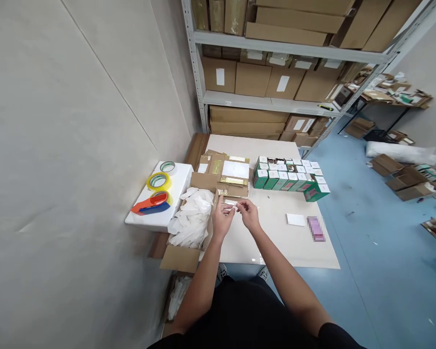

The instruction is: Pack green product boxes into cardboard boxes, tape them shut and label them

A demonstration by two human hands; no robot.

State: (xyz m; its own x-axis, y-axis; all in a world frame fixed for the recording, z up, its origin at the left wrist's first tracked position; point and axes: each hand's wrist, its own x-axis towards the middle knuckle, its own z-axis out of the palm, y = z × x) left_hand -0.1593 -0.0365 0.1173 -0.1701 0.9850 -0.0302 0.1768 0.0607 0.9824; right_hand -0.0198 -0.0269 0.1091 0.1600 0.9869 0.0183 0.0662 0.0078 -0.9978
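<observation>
My left hand (223, 222) and my right hand (249, 214) meet above the near end of some taped cardboard boxes. Both have thumb and fingers pinched together, with the left index finger stretched forward. Something small and pale shows between the fingertips, too small to name. Just beyond them lies a cardboard box (217, 184) with clear tape and a large white label (235, 169). Left of my left hand, an open carton is filled with crumpled white packing paper (192, 215).
Rows of green-and-white boxes (281, 180) stand on the table (276, 252). A white card (295, 219) and a blurred pink item (316, 229) lie at right. Tape rolls (158, 181) and an orange-blue tape dispenser (151, 203) sit at left. Shelving (269, 101) with cartons stands behind.
</observation>
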